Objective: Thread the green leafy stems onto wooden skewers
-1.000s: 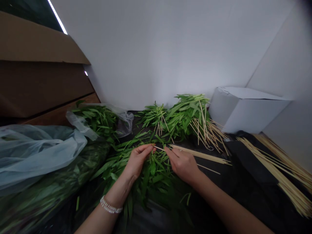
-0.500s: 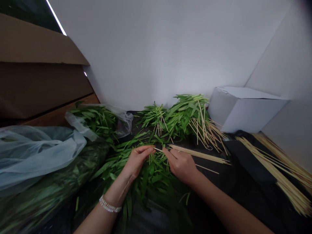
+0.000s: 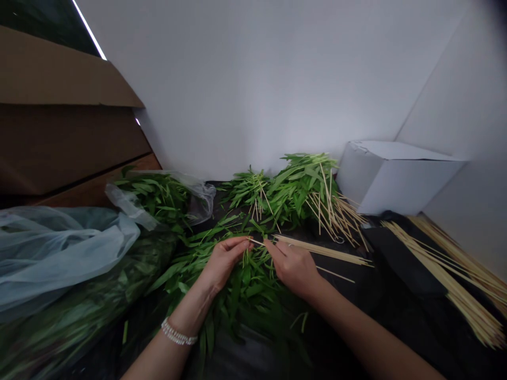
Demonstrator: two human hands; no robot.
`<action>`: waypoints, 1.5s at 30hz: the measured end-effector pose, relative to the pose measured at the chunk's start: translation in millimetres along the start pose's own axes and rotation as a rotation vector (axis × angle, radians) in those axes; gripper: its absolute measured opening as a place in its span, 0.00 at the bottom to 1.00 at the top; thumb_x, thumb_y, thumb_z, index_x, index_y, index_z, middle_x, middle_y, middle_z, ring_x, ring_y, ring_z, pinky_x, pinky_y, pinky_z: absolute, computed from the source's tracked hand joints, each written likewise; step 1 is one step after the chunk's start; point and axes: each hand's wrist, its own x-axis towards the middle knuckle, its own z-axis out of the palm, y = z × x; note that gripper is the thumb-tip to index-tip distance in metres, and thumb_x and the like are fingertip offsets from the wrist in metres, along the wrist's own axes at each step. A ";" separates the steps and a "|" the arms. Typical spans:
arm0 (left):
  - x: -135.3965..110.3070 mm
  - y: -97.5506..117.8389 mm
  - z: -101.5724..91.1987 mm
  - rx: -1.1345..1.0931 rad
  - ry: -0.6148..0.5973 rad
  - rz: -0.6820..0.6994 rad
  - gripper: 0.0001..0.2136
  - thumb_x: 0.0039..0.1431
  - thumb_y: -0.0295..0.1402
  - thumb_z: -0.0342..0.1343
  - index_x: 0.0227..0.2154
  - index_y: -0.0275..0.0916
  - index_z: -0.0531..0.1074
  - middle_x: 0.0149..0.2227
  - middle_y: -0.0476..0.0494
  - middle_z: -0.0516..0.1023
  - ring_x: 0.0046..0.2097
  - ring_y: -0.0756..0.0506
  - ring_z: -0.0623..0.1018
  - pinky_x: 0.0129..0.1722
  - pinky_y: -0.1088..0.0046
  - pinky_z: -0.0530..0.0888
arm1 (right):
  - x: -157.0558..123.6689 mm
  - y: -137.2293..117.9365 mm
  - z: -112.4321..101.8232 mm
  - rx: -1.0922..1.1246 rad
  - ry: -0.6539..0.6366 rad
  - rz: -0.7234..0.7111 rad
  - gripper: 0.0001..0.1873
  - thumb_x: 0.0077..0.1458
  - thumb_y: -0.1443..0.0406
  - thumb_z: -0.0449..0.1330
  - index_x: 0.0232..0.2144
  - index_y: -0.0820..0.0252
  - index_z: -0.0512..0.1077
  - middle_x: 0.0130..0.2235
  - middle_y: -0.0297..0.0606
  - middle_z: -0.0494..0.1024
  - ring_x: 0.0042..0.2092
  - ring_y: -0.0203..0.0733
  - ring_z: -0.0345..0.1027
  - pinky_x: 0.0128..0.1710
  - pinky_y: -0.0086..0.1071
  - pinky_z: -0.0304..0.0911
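Note:
My right hand [image 3: 295,266] is closed round a thin wooden skewer [image 3: 335,274], whose back end sticks out to the right below the wrist side. The skewer's front part runs leftward to the fingertips of my left hand [image 3: 225,261]. Those fingers are pinched together on leafy green stems [image 3: 245,258] at the skewer's tip; how far the tip goes into the stems is hidden by the fingers. Under both hands spreads a loose pile of long-leaved greens [image 3: 237,295]. Just beyond my right hand lies a bundle of bare skewers [image 3: 328,250].
Skewered greens [image 3: 301,184] are heaped against the white wall, sticks pointing forward right. More skewers [image 3: 447,285] lie at the right beside a dark block [image 3: 415,264] and a white box [image 3: 400,179]. Plastic bags of greens [image 3: 79,248] and a cardboard box [image 3: 67,142] stand left.
Both hands keep almost the same place and grip on the skewer and stems. The view has shifted very slightly.

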 end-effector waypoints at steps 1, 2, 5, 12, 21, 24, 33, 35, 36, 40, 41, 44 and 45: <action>0.1 1.0 0.1 -0.020 0.011 -0.002 0.16 0.35 0.33 0.73 0.31 0.35 0.81 0.29 0.44 0.83 0.32 0.50 0.79 0.36 0.78 0.73 | 0.0 0.4 -0.1 0.003 0.001 0.002 0.17 0.59 0.72 0.51 0.49 0.67 0.71 0.29 0.37 0.73 0.25 0.35 0.63 0.25 0.32 0.53; 0.4 1.8 -0.1 -0.042 0.029 -0.002 0.16 0.34 0.33 0.73 0.31 0.35 0.81 0.29 0.44 0.82 0.32 0.50 0.78 0.36 0.79 0.74 | 0.1 0.8 -0.3 0.007 0.000 0.003 0.17 0.59 0.72 0.51 0.49 0.68 0.71 0.29 0.37 0.73 0.25 0.35 0.63 0.26 0.33 0.53; 2.5 3.9 -3.0 -0.107 0.080 -0.001 0.17 0.33 0.33 0.74 0.30 0.34 0.81 0.28 0.45 0.82 0.31 0.52 0.77 0.34 0.80 0.73 | 0.3 1.8 -1.3 0.018 -0.015 0.010 0.17 0.59 0.72 0.51 0.49 0.67 0.71 0.29 0.37 0.73 0.25 0.35 0.63 0.26 0.32 0.53; 3.9 4.0 -6.3 -0.134 0.047 -0.023 0.17 0.36 0.31 0.73 0.32 0.33 0.81 0.29 0.44 0.82 0.32 0.51 0.77 0.33 0.80 0.74 | 0.5 0.9 -3.1 0.022 -0.004 0.005 0.18 0.59 0.72 0.50 0.49 0.67 0.72 0.29 0.36 0.73 0.25 0.36 0.63 0.26 0.34 0.53; 1.3 4.2 -2.8 -0.133 0.048 -0.028 0.16 0.35 0.30 0.73 0.31 0.33 0.81 0.29 0.44 0.82 0.33 0.51 0.78 0.34 0.80 0.74 | 0.7 0.0 -2.4 0.015 0.005 0.000 0.18 0.59 0.72 0.51 0.49 0.67 0.72 0.28 0.36 0.72 0.25 0.36 0.63 0.26 0.34 0.54; 1.1 3.9 -2.5 -0.132 0.041 -0.028 0.15 0.36 0.30 0.73 0.31 0.34 0.81 0.29 0.44 0.82 0.32 0.51 0.78 0.35 0.79 0.74 | 0.9 -0.1 -2.9 0.013 0.004 0.001 0.18 0.58 0.72 0.51 0.49 0.67 0.71 0.28 0.36 0.72 0.25 0.35 0.62 0.26 0.34 0.54; 3.0 1.0 -4.4 -0.101 0.057 0.002 0.14 0.36 0.30 0.73 0.31 0.34 0.81 0.30 0.44 0.82 0.33 0.50 0.78 0.37 0.77 0.73 | 1.3 -0.1 -3.8 0.006 -0.004 -0.005 0.18 0.58 0.73 0.51 0.49 0.68 0.72 0.28 0.36 0.72 0.25 0.35 0.63 0.25 0.33 0.53; 3.9 -0.7 -5.4 -0.084 0.063 0.014 0.15 0.35 0.31 0.73 0.30 0.35 0.81 0.29 0.44 0.82 0.33 0.51 0.78 0.37 0.77 0.73 | 1.2 -0.3 -3.8 -0.008 0.003 -0.007 0.17 0.58 0.73 0.51 0.48 0.68 0.72 0.28 0.36 0.73 0.24 0.35 0.62 0.25 0.34 0.52; 4.3 -1.7 -5.9 -0.074 0.068 0.023 0.14 0.35 0.31 0.73 0.30 0.35 0.81 0.29 0.45 0.83 0.33 0.51 0.78 0.37 0.78 0.72 | 1.2 -0.4 -3.8 -0.018 0.001 -0.008 0.17 0.58 0.73 0.51 0.48 0.67 0.72 0.28 0.36 0.72 0.24 0.35 0.62 0.25 0.34 0.52; 5.5 -5.3 -7.2 -0.013 0.093 0.070 0.14 0.36 0.32 0.73 0.30 0.36 0.81 0.30 0.45 0.83 0.33 0.51 0.78 0.38 0.77 0.72 | 1.2 -1.3 -3.5 -0.047 -0.022 -0.006 0.17 0.57 0.73 0.52 0.48 0.67 0.73 0.27 0.35 0.72 0.24 0.35 0.62 0.24 0.34 0.50; 5.4 -5.6 -7.1 0.003 0.095 0.074 0.14 0.37 0.32 0.72 0.31 0.36 0.81 0.30 0.44 0.83 0.33 0.50 0.79 0.38 0.77 0.72 | 1.2 -1.5 -3.2 -0.049 -0.026 -0.004 0.17 0.57 0.73 0.53 0.48 0.66 0.73 0.26 0.35 0.71 0.24 0.35 0.62 0.24 0.33 0.50; 4.6 -4.9 -5.8 0.020 0.088 0.067 0.15 0.36 0.33 0.72 0.31 0.36 0.81 0.29 0.44 0.83 0.32 0.50 0.79 0.37 0.76 0.73 | 0.7 -1.8 -2.2 -0.040 -0.029 0.001 0.17 0.58 0.73 0.53 0.48 0.66 0.72 0.27 0.36 0.72 0.24 0.35 0.62 0.24 0.33 0.51; 4.3 -4.5 -5.3 0.019 0.085 0.064 0.15 0.36 0.33 0.73 0.31 0.36 0.81 0.29 0.44 0.83 0.32 0.49 0.79 0.37 0.75 0.73 | 0.6 -1.7 -2.0 -0.033 -0.029 0.002 0.17 0.58 0.72 0.52 0.49 0.66 0.72 0.27 0.36 0.72 0.24 0.35 0.62 0.24 0.33 0.51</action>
